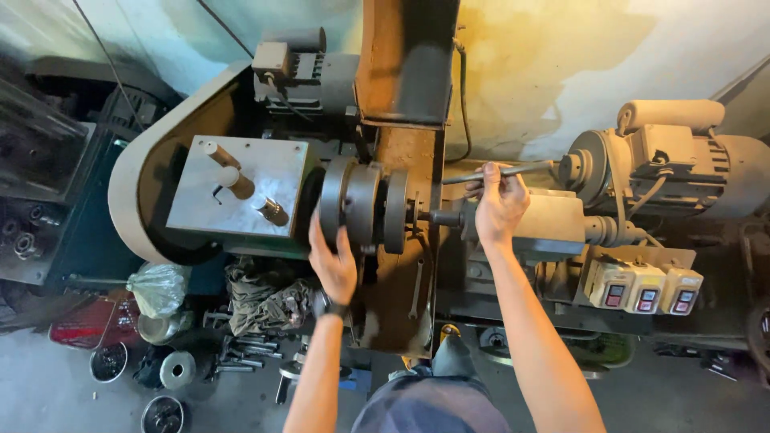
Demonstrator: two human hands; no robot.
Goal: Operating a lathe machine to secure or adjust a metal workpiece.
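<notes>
At the far left of the frame, a dark shelf (32, 232) held small metal rings. Below it, near the bottom left corner, round metal tins (108, 362) sat on the grey floor, and a clear plastic bag (159, 287) lay just above them. A pile of dirty rags (265, 301) and some loose bolts (245, 353) lay beside the bag.

Above the rags, left of the middle, stood a big old machine with a flat grey metal box (241, 188) on it. Short handles stuck out of the top of that box.

Just right of the box was a thick round metal chuck (361, 204), near the middle of the frame. The left hand (333, 265) lay flat against the lower side of the chuck, fingers spread open and pointing up. A dark band went round that wrist.

A short dark shaft (445, 217) stuck out of the chuck to the right. The right hand (499, 204) was closed around a long metal bar (497, 171), just right of the middle. The bar pointed out both ways, a little tilted.

Further right, three pale switch boxes (646, 287) with red and dark buttons sat in a row. Above them, at the upper right, a big dusty motor (682, 160) rested by the yellow-stained wall.
</notes>
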